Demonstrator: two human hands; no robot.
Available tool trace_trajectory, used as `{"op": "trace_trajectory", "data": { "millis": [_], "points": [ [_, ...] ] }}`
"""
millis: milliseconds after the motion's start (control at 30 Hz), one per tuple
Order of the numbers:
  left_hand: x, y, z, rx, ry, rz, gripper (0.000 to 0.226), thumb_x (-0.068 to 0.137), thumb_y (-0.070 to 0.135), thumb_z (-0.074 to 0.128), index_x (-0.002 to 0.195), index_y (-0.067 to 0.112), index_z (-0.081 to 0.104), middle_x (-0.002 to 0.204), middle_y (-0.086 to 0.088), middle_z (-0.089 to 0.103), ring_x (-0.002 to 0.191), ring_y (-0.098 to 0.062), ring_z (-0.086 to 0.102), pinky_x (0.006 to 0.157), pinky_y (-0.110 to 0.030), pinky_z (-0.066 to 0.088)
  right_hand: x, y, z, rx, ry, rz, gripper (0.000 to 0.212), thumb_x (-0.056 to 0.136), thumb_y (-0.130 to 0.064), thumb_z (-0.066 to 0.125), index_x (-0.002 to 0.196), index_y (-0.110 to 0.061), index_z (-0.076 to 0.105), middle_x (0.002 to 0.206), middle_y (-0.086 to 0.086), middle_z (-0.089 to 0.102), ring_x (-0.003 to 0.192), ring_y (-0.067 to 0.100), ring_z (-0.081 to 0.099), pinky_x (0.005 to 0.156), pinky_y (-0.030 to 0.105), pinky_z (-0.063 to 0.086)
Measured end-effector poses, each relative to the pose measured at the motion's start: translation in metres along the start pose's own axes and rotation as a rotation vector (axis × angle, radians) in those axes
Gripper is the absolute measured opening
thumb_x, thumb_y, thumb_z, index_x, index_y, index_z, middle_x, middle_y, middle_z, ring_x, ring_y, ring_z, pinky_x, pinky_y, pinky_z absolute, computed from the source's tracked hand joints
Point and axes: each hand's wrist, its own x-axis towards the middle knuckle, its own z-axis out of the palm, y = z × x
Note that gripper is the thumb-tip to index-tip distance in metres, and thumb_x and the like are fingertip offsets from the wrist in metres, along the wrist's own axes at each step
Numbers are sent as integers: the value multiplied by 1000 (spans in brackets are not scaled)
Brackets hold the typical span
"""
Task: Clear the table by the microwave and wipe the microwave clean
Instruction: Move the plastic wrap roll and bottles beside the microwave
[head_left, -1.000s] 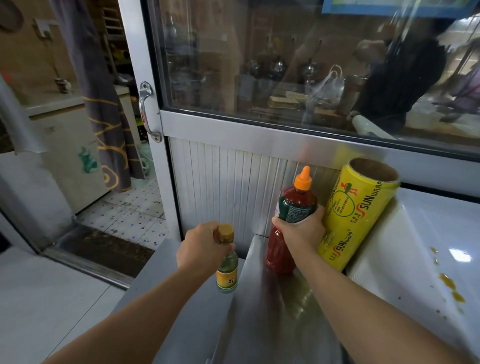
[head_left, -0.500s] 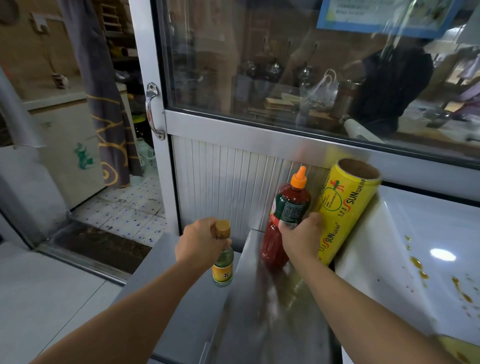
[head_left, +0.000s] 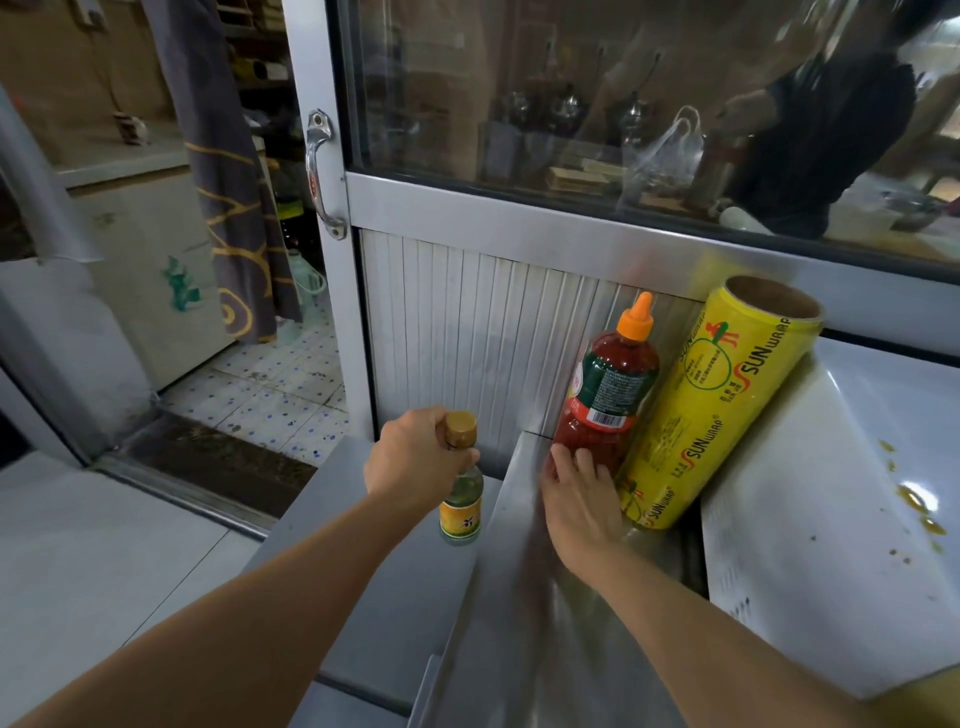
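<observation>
L hand (head_left: 415, 457) is curled round the neck of a small glass bottle (head_left: 460, 493) w/ a gold cap and yellow label — gripped high near the cap, probably because that's the narrowest part and easiest to lift one-handed. Bottle stands upright on the lower grey surface (head_left: 395, 597), to the left of the steel table (head_left: 519, 623).

R hand (head_left: 579, 499) lies low at the base of the red sauce bottle (head_left: 605, 395), fingers fairly straight and touching its bottom — not wrapped round it, so it holds nothing; looks like it's steadying the bottle. That bottle, orange nozzle up, leans back into the corner vs the ribbed panel (head_left: 467, 332) and touches the yellow cling-wrap roll (head_left: 711, 410) on its right.

The roll is tilted too, propped between the red bottle and the white microwave (head_left: 831, 493), its lower end on the table. Both seem parked at the back to free the table front.

Microwave top shows brown sauce drips (head_left: 914, 499) toward the right — that's the wiping job, not yet started by the look of it. Glass window (head_left: 623, 104) above the panel; door handle (head_left: 322, 171) to the left.
</observation>
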Motion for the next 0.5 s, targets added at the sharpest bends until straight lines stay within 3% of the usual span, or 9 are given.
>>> {"op": "trace_trajectory", "data": {
  "millis": [133,500],
  "points": [
    [8,-6,6,-4,-4,3,16,77,27,74,83,20,62,82,-1,64,81,-21,61,77,-40,54,6,7,12,-144,-37,-65,43,94,-15,49,137,-10,45,150,12,23,128,31,28,105,44,30],
    [24,-9,18,-24,4,-7,15,76,26,75,85,21,64,82,0,66,82,-20,63,78,-42,55,21,22,24,-234,-74,-137,46,93,-15,53,138,-9,43,152,11,18,133,32,22,105,45,29]
  ]
}}
